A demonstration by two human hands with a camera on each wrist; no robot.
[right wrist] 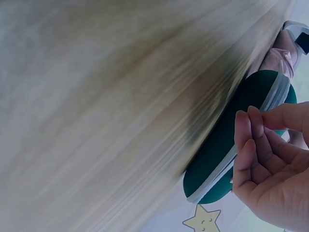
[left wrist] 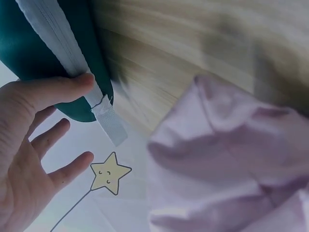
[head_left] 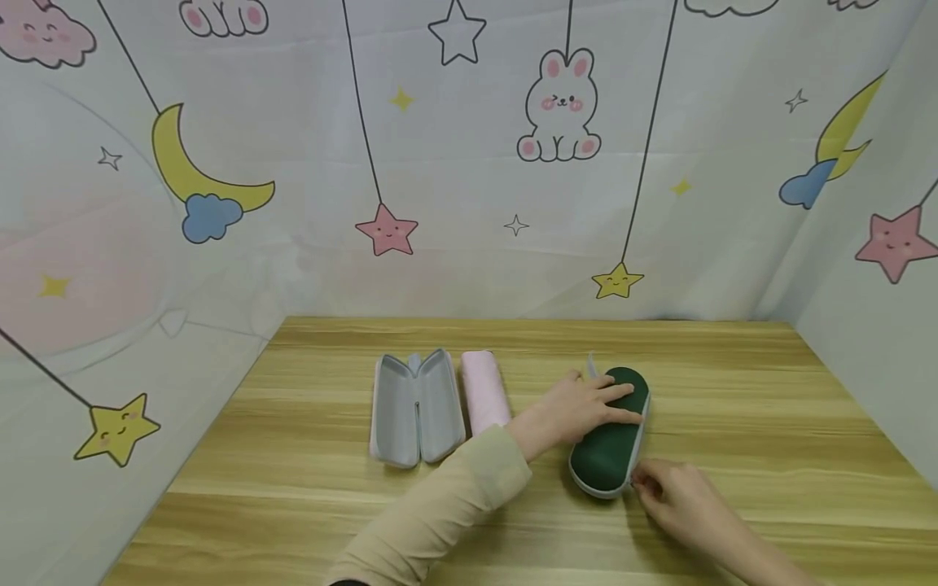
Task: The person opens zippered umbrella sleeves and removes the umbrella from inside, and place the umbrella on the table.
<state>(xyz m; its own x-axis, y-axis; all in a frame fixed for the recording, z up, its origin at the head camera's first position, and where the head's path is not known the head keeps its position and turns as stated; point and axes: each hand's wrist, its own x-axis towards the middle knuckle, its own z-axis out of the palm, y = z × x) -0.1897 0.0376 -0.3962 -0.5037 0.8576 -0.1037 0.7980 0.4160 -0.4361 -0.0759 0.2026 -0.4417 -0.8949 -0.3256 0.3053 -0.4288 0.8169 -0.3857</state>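
A dark green zip-up case (head_left: 607,456) with a pale grey zip band lies on the table, right of centre. My left hand (head_left: 575,411) holds it from above: fingers spread over its top, the thumb (left wrist: 72,89) against the zip band on its left side. A short grey fabric tab (left wrist: 112,126) sticks out at its far end. At the near right end of the case, my right hand (head_left: 681,496) pinches the zipper pull between thumb and forefinger. Those fingertips (right wrist: 253,113) mostly hide the pull. Along the visible sides, the zip looks closed.
Left of my hands, a spread-open glasses case (head_left: 396,423) with grey lining lies on the wooden table (head_left: 278,488). A rolled pink cloth-like bundle (head_left: 484,387) lies beside it, partly behind my left forearm. Behind the table hangs a cartoon-printed curtain (head_left: 469,163).
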